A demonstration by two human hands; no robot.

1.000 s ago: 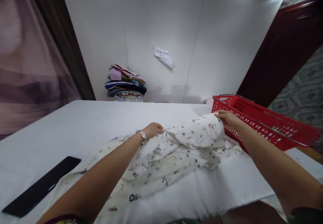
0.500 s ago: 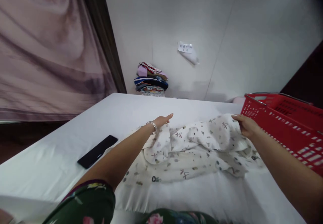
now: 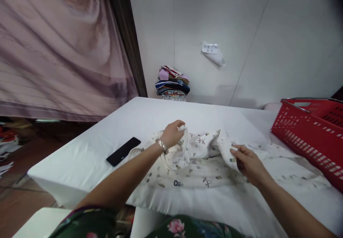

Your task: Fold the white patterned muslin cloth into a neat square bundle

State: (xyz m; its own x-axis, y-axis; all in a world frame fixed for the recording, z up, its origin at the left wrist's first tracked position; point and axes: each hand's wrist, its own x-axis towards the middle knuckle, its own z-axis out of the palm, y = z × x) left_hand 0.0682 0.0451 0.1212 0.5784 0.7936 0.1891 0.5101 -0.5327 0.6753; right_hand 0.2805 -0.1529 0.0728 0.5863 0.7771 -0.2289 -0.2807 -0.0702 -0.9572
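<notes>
A white cloth with a small leaf and bow print (image 3: 198,173) lies rumpled on the white-covered table. Its upper layer is bunched between my two hands. My left hand (image 3: 173,134), with a bracelet at the wrist, pinches the cloth's upper edge at the left of the bunch. On the right, my right hand (image 3: 246,161) has thumb and fingers closed on a raised fold of the same cloth. More of the printed cloth stretches out to the right, towards the red basket.
A black phone (image 3: 123,151) lies left of the cloth. The red basket (image 3: 308,138) stands at the table's right side. Folded clothes (image 3: 173,84) are stacked by the wall behind the table (image 3: 144,109). A pink curtain (image 3: 64,52) hangs at the left.
My right hand has moved left and nearer to me, and the cloth is spread further right. My left hand's outstretched finger has curled in. The view has turned left.
</notes>
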